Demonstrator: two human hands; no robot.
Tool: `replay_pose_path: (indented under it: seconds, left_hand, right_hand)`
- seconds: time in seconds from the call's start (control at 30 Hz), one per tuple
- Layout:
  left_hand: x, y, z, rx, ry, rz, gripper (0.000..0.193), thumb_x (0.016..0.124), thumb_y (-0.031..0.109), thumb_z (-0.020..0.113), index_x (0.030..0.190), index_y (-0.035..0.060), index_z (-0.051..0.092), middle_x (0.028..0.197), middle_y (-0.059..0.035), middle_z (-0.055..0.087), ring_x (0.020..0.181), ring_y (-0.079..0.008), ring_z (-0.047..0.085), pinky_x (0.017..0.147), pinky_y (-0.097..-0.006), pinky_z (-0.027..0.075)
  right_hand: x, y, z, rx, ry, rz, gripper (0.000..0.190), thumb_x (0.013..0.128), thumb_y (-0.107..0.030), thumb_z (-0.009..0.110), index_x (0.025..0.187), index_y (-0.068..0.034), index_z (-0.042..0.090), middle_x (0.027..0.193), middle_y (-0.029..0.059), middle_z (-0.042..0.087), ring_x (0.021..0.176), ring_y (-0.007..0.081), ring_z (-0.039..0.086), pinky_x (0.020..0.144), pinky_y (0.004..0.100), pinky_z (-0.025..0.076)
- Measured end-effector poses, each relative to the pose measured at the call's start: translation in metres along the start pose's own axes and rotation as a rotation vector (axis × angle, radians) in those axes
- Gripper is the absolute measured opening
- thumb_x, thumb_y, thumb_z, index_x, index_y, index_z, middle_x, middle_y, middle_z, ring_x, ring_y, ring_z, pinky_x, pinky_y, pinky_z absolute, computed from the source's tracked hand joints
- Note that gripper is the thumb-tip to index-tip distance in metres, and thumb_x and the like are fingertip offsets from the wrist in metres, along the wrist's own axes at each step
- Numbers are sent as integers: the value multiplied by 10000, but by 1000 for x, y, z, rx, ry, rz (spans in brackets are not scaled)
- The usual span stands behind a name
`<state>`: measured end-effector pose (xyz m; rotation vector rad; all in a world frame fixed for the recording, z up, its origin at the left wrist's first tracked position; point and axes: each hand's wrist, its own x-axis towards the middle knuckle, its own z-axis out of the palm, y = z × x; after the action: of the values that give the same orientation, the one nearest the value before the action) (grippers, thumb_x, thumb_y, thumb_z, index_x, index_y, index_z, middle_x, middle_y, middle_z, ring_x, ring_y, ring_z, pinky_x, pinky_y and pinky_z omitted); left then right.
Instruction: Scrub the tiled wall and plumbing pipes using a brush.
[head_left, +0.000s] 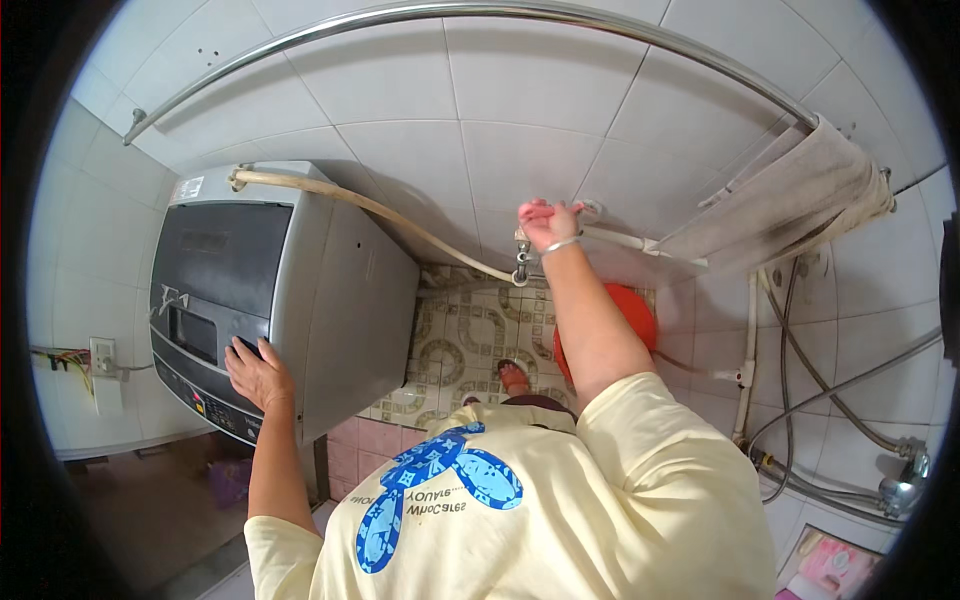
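My left hand lies flat on the dark top panel of a grey top-loading washing machine, fingers apart. The machine's smoked lid is down. My right hand reaches forward to the wall, its fingers curled just above a metal water tap. Whether it grips the tap's handle is hidden. A cream inlet hose runs from the back of the washer to the tap's outlet. Below my right forearm a red plastic lid or basin shows in part.
A chrome towel rail crosses the tiled wall, with a grey cloth over its right end. Flexible hoses and a chrome mixer are at right. A socket with loose wires is at left. My foot stands on patterned tiles.
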<state>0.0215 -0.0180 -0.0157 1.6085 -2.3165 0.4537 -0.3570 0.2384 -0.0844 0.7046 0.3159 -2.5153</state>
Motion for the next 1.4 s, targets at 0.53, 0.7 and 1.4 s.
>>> replay_pose_path:
  seconds: [0.53,0.7,1.4]
  left_hand:
    - [-3,-2,1,-12,18,11,534,861,411,377,1260,56,368,1292,-172,355,1215,-303,305,967,-457,261]
    - [-4,-13,2,3,-34,-45,526,864,404,379,1256,53,371,1294,-172,352,1216,-306,302,966,-458,260]
    - [-4,-1,-13,-48,-41,-56,541,858,389,389,1267,38,347,1312,-189,326,1244,-314,257,1002,-452,196]
  right_hand:
    - [7,34,5,-29,-27,213,188,857,-169,310,739,-99,439,538,104,435,486,244,404,504,399,357]
    - [-47,114,62,-62,-107,344,236,880,-186,301,733,-52,428,498,108,414,464,249,393,512,383,374]
    - [-43,-12,-33,-2626,-294,-450,332,848,-350,434,1025,-78,504,868,195,596,819,356,572,706,454,436]
